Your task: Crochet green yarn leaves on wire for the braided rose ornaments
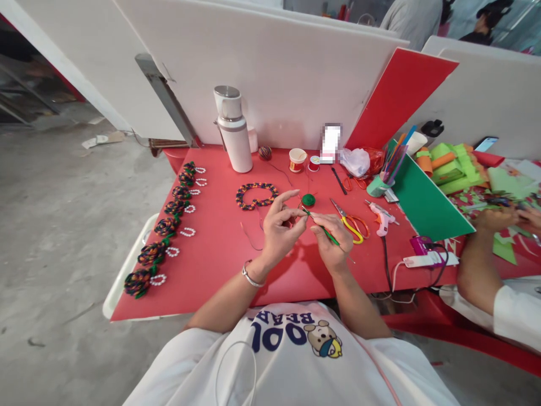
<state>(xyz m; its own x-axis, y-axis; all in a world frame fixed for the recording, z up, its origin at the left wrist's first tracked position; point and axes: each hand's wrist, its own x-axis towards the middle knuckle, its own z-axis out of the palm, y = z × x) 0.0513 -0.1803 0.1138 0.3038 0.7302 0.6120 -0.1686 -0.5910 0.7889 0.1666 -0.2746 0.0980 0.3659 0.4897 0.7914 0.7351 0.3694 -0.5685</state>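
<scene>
My left hand point(281, 228) pinches a small bit of green yarn point(308, 213) between thumb and fingertips, with its index finger raised. A crochet hook with a green handle point(331, 236) is gripped in my right hand point(333, 248), its metal tip meeting the yarn at my left fingertips. Just beyond the hands lies a green yarn ball point(308, 199). To the left of it a multicoloured crocheted band point(256, 195) forms a loop, with loose thread ends near it. Yellow-handled scissors point(351, 228) lie right of my right hand.
Crocheted balls with bead loops point(147, 253) line the table's left edge. A white thermos point(235, 138), paper cup point(297, 160) and phone point(331, 144) stand at the back. A pink glue gun point(382, 219) and power strip point(431, 259) lie right, before another person's hands point(501, 217).
</scene>
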